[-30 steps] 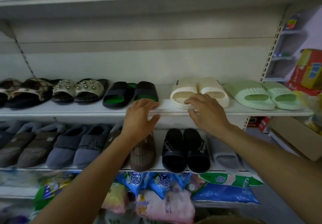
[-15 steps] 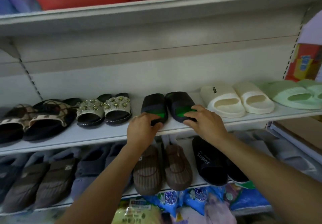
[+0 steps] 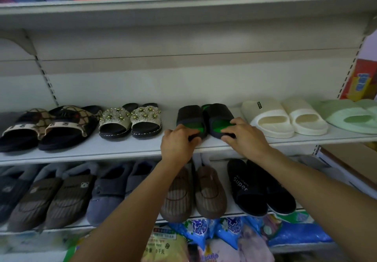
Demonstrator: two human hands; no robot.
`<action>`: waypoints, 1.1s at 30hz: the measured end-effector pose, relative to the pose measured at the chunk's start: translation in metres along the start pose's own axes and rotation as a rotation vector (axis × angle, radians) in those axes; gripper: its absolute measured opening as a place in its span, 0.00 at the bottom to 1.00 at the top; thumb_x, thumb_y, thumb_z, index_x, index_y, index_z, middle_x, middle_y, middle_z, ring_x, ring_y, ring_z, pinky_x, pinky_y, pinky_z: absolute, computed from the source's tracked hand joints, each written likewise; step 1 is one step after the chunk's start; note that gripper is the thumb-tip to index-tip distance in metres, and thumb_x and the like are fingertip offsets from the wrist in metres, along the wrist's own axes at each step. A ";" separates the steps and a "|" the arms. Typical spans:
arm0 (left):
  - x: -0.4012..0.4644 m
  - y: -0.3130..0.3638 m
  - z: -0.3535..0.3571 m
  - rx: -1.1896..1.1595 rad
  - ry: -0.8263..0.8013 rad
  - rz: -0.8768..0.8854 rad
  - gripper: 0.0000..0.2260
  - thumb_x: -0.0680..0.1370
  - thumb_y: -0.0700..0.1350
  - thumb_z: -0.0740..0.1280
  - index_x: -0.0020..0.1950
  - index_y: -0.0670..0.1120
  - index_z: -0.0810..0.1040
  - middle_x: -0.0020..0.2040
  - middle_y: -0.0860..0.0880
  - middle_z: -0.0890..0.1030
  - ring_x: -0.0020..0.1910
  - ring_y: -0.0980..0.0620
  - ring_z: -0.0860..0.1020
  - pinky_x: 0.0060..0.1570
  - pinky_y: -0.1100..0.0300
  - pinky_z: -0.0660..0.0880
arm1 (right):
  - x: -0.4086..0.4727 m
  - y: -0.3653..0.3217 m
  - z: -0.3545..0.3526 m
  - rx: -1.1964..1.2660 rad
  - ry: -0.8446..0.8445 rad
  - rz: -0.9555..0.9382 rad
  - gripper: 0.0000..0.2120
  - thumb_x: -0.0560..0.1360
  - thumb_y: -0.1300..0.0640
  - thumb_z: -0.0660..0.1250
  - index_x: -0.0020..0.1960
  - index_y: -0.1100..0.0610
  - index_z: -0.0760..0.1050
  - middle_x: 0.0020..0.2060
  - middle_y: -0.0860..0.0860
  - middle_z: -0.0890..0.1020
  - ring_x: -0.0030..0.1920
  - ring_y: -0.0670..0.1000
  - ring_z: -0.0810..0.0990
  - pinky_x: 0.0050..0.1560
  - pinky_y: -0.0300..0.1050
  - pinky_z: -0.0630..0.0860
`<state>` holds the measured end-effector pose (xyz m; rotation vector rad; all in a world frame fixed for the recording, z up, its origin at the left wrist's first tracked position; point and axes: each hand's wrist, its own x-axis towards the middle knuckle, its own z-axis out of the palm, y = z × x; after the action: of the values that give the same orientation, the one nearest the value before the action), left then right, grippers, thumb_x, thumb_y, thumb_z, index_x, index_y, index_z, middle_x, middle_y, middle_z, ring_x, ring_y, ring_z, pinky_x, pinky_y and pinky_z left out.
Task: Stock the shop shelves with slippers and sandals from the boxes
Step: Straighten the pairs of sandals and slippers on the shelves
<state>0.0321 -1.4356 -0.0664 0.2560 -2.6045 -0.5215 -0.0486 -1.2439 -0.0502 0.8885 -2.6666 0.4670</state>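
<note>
Judging by the grips, the step is squaring the black-green slides (image 3: 205, 120) on the shelf (image 3: 122, 149); next seems a nudge to even them with the cream slides (image 3: 284, 117) beside them. Left hand (image 3: 177, 146) curls closed on the left slide's heel, right hand (image 3: 245, 137) likewise pinches the right one's heel

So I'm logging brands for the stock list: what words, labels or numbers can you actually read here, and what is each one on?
"Super": white lettering on the strap of the black slide on the lower shelf.
Small black tag on the cream slide: too small to read.
Chinese print on the yellow packet below: too blurred to read.
Blue packets and red box: print unreadable.
</note>
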 end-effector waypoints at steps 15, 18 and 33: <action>-0.035 -0.087 -0.080 -0.061 0.195 0.128 0.17 0.76 0.48 0.69 0.64 0.50 0.77 0.63 0.49 0.74 0.62 0.48 0.71 0.61 0.56 0.71 | 0.026 -0.089 0.007 -0.035 0.108 -0.270 0.15 0.77 0.45 0.61 0.61 0.49 0.75 0.54 0.49 0.74 0.56 0.51 0.73 0.46 0.45 0.72; -0.026 -0.126 -0.105 -0.071 0.272 0.006 0.19 0.75 0.47 0.70 0.66 0.50 0.75 0.64 0.47 0.73 0.63 0.46 0.70 0.62 0.54 0.69 | 0.044 -0.123 0.017 0.104 0.080 -0.230 0.16 0.77 0.45 0.62 0.63 0.48 0.74 0.57 0.49 0.73 0.56 0.51 0.74 0.45 0.44 0.71; 0.076 -0.215 -0.174 0.114 -0.412 0.073 0.39 0.69 0.46 0.76 0.76 0.53 0.62 0.70 0.48 0.71 0.65 0.48 0.72 0.61 0.60 0.68 | 0.136 -0.193 0.045 0.171 -0.290 -0.030 0.40 0.68 0.58 0.73 0.75 0.44 0.59 0.72 0.47 0.65 0.68 0.50 0.68 0.63 0.38 0.66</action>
<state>0.0680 -1.7066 0.0199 0.0957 -3.0358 -0.4380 -0.0405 -1.4788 0.0002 1.1207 -2.9020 0.6081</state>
